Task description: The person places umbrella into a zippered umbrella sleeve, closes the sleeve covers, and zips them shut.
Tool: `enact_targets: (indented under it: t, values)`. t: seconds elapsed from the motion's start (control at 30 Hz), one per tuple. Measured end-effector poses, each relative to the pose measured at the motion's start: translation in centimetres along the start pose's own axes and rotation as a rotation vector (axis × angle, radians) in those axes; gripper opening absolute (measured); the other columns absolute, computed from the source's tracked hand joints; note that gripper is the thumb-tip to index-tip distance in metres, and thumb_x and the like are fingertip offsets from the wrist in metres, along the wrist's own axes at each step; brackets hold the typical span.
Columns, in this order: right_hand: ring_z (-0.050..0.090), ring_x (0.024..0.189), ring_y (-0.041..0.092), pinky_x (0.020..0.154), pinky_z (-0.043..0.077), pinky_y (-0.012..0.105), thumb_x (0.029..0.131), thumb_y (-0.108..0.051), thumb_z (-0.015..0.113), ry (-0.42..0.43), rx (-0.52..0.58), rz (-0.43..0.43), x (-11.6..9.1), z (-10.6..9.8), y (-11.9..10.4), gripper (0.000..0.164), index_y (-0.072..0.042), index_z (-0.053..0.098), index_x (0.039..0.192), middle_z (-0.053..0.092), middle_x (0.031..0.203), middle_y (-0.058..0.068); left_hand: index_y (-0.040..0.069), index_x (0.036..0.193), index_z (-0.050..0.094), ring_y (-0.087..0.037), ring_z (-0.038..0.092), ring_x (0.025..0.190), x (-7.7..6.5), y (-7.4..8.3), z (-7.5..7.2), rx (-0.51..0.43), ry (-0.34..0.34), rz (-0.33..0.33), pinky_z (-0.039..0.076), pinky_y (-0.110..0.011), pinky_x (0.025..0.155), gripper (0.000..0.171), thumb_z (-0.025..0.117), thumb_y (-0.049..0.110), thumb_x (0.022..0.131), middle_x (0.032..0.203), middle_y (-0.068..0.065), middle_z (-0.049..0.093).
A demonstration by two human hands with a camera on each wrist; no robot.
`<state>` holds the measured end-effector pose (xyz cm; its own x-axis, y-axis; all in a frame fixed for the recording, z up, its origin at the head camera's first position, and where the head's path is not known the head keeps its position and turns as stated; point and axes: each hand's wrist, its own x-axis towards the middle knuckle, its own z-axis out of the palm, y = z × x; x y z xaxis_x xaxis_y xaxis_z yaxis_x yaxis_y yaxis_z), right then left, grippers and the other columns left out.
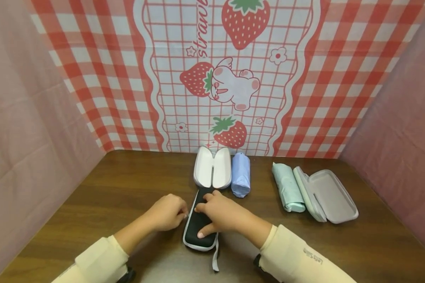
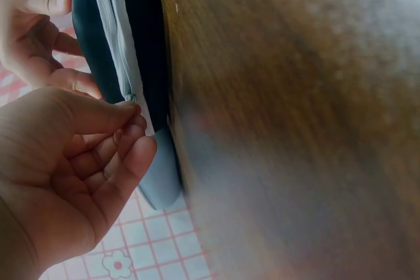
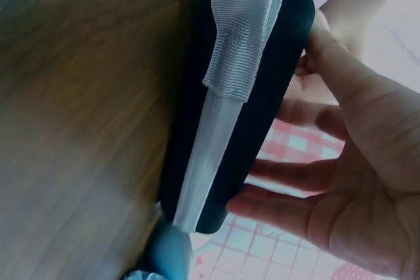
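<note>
Case (image 1: 197, 226), black, lies on the worktop (image 1: 127, 182); at its left edge the left grip (image 1: 168, 212) pinches a zip pull (image 2: 130, 98), atop it the right grip (image 1: 220, 214) spreads wide. Working that pull seems in hand; next likely needs a steady draw along this edge.

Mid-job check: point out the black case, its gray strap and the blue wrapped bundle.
Black case (image 1: 200, 222): head view, top face.
Gray strap (image 3: 241, 34): right wrist view, middle of the webbing.
Blue wrapped bundle (image 1: 241, 173): head view, middle of its wrapping.
</note>
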<state>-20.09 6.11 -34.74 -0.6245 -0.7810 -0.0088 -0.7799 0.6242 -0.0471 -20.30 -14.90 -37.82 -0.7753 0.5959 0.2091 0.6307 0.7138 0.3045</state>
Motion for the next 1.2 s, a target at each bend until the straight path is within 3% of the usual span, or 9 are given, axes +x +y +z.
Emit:
enact_targets:
  t: [0.17,0.43,0.73,0.9,1.03,1.2]
  values:
    - [0.049,0.084,0.023,0.061,0.05,0.036,0.073,-0.065,0.072,0.001,-0.09,0.091,0.3,0.1,-1.4,0.063,-0.017,0.069,0.112,0.06,0.098,0.011,0.011,0.069,0.069,-0.002,0.052,0.059,-0.2,-0.2,0.0,-0.017,0.019,0.017,0.046,-0.023,0.055,0.013,0.072,0.001,0.077,0.063,0.011,0.06]
    - [0.052,0.087,0.028,0.063,0.054,0.042,0.076,-0.068,0.067,-0.003,-0.137,0.166,0.5,0.0,-2.8,0.065,-0.016,0.069,0.116,0.062,0.099,0.015,0.011,0.067,0.069,0.0,0.049,0.058,-0.5,-0.4,-0.6,-0.038,0.002,0.04,0.045,-0.022,0.055,0.014,0.072,0.001,0.076,0.063,0.012,0.059]
    - [0.051,0.089,0.028,0.063,0.054,0.041,0.08,-0.067,0.063,-0.03,-0.149,0.19,0.4,-0.1,-3.2,0.067,-0.015,0.067,0.122,0.061,0.103,0.017,0.011,0.065,0.068,0.002,0.047,0.056,-1.6,-0.7,-1.6,-0.101,-0.099,0.074,0.043,-0.018,0.052,0.017,0.072,-0.002,0.074,0.06,0.015,0.055]
    - [0.052,0.087,0.026,0.061,0.054,0.036,0.085,-0.062,0.062,0.011,-0.18,0.225,0.6,0.0,-3.4,0.059,-0.011,0.069,0.114,0.06,0.098,0.015,0.013,0.065,0.068,0.0,0.049,0.057,-0.8,-1.2,-1.4,-0.04,-0.042,0.042,0.045,-0.02,0.053,0.017,0.072,-0.002,0.073,0.061,0.013,0.058]
    - [0.053,0.088,0.023,0.065,0.052,0.033,0.085,-0.052,0.069,0.057,-0.176,0.148,1.0,-0.3,-2.5,0.045,-0.012,0.071,0.107,0.059,0.094,0.009,0.013,0.066,0.069,-0.002,0.051,0.058,0.3,-1.8,-1.2,-0.003,0.016,0.007,0.045,-0.022,0.053,0.016,0.072,-0.001,0.072,0.063,0.011,0.06]
    - [0.056,0.1,0.022,0.08,0.051,0.035,0.081,-0.034,0.079,0.042,-0.072,-0.028,1.1,-0.6,0.2,0.045,-0.018,0.068,0.121,0.061,0.112,0.004,0.013,0.068,0.071,-0.004,0.052,0.059,1.7,-2.9,-1.2,0.038,0.049,-0.006,0.046,-0.024,0.055,0.014,0.074,0.001,0.074,0.064,0.01,0.063]
